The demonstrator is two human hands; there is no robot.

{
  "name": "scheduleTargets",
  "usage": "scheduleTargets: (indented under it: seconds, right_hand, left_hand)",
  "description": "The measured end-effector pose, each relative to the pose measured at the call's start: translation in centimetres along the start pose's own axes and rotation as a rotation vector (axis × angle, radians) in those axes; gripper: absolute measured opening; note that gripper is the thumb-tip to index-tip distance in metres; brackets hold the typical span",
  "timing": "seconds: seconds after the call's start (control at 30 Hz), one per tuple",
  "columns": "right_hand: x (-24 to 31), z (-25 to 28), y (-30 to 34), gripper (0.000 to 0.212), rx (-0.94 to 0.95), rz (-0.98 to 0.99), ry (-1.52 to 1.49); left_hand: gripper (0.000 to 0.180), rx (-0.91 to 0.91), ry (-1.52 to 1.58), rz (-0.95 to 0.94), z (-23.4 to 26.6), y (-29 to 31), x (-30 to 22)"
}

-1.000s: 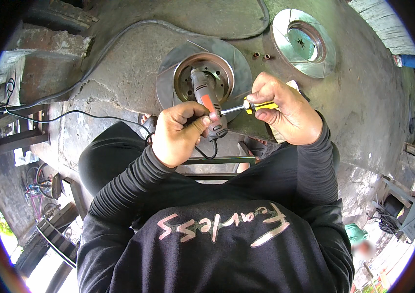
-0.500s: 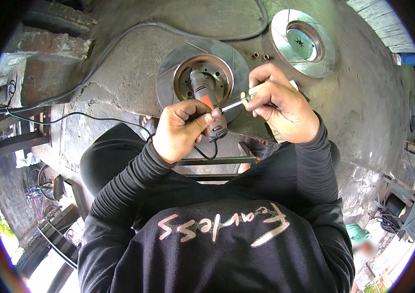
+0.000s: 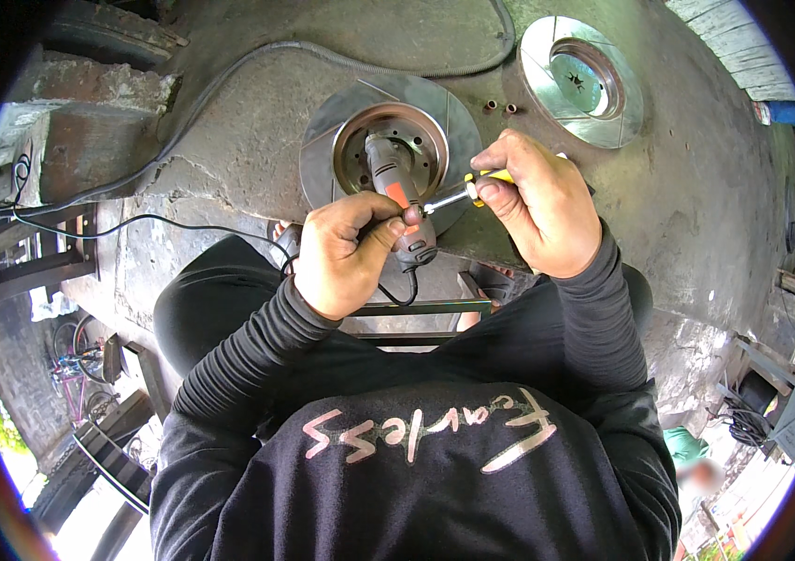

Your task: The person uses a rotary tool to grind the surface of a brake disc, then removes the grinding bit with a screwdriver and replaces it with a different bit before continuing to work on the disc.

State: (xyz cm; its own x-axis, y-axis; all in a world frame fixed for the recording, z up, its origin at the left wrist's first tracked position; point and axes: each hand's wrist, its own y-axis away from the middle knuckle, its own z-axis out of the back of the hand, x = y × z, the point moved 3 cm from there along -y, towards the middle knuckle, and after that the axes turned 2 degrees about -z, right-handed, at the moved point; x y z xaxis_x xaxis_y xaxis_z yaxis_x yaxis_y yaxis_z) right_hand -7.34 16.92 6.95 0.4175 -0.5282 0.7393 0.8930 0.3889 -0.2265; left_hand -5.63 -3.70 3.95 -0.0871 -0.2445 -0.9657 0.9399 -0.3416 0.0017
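My left hand [image 3: 346,248] pinches a small dark round part [image 3: 413,216] between thumb and fingertips; what it is cannot be made out. The metal shaft of a screwdriver [image 3: 450,200] reaches it from the right, its tip at the part. Closed around the screwdriver's yellow handle is my right hand [image 3: 547,201]. Beneath the left fingertips lies a grey and orange corded power tool [image 3: 393,173], its far end inside the hub of a brake disc [image 3: 322,140]. The left hand hides some of the tool's middle.
A second, shinier brake disc [image 3: 539,70] lies at the far right. Two small copper-coloured rings [image 3: 500,107] sit between the discs. A thick grey hose [image 3: 341,61] curves behind them. The tool's black cord [image 3: 182,221] runs left. A metal frame [image 3: 416,308] stands between my knees.
My right hand has turned and shifted its fingers on the screwdriver handle, the thumb now lying along it. The left hand has barely moved and keeps the small part pinched.
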Motion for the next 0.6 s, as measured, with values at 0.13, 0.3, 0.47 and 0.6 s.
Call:
scheduleTargets:
  seconds: [0.13,0.3,0.47,0.6]
  right_hand:
    - [-0.3,0.1,-0.1,0.019,0.025,0.105,-0.201]
    - [-0.6,0.1,0.1,0.022,0.026,0.124,-0.369]
    - [-1.3,0.0,0.2,0.027,0.018,0.076,-0.482]
    - [-1.1,0.2,-0.1,0.033,-0.072,0.085,-0.519]
  left_hand:
    - [0.006,0.043,-0.012,-0.007,-0.2,0.2,0.3]
    - [0.004,0.051,0.118,0.16,-0.6,0.3,0.0]
    - [0.005,0.05,0.206,0.192,-0.8,0.6,0.3]
    - [0.005,0.046,0.18,0.18,-0.8,0.6,0.3]
